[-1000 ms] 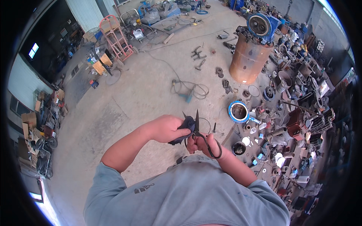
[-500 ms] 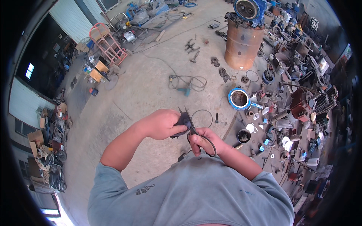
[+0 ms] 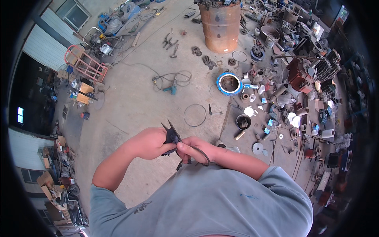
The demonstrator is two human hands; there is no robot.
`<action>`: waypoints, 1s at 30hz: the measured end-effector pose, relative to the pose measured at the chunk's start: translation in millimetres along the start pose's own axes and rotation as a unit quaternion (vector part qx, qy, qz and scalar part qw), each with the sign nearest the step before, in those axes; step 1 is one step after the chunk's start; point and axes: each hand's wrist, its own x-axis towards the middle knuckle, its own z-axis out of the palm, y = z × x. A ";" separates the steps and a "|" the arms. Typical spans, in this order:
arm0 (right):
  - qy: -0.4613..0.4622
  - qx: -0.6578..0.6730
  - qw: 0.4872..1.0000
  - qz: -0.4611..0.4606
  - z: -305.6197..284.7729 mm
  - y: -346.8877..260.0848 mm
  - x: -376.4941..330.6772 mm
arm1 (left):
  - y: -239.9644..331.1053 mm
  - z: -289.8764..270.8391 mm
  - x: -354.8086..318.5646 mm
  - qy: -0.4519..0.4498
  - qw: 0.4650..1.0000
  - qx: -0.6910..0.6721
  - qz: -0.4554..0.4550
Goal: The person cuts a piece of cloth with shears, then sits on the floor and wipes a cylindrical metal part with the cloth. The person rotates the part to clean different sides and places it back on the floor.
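In front of my chest, both hands are together. My right hand (image 3: 194,148) is closed on a pair of scissors (image 3: 174,129); a dark handle loop shows beside its fingers. The blades point up and away from me, their tips apart. My left hand (image 3: 149,143) grips a dark, limp-looking piece of material (image 3: 171,138) against the blades. What this piece is, I cannot tell. My right thumb lies close to the left fingertips, and most of the material is hidden by the fingers.
A teal power tool (image 3: 172,90) with a looped cord lies on the concrete floor. Beyond my right hand are a thin ring (image 3: 195,115), a blue-rimmed round housing (image 3: 229,83) and a rusty drum (image 3: 222,29). Machine parts crowd the right side; a red hand truck (image 3: 87,67) stands far left.
The view has shifted, so the floor and its objects sit further left and higher. My right hand is now nearer the left fingers, and less of the scissor handles shows.
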 end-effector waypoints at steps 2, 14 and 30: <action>0.022 -0.009 1.000 -0.021 -6.4 -1.4 -8.0 | 5.0 0.8 9.0 0.006 1.000 0.002 0.017; 0.007 0.023 0.993 -0.119 -41.5 -4.0 -41.1 | 51.4 -9.9 46.2 -0.024 0.999 -0.026 0.041; 0.041 0.071 0.991 -0.103 -38.3 0.8 -28.7 | 44.2 -10.6 41.3 -0.008 0.999 0.029 0.023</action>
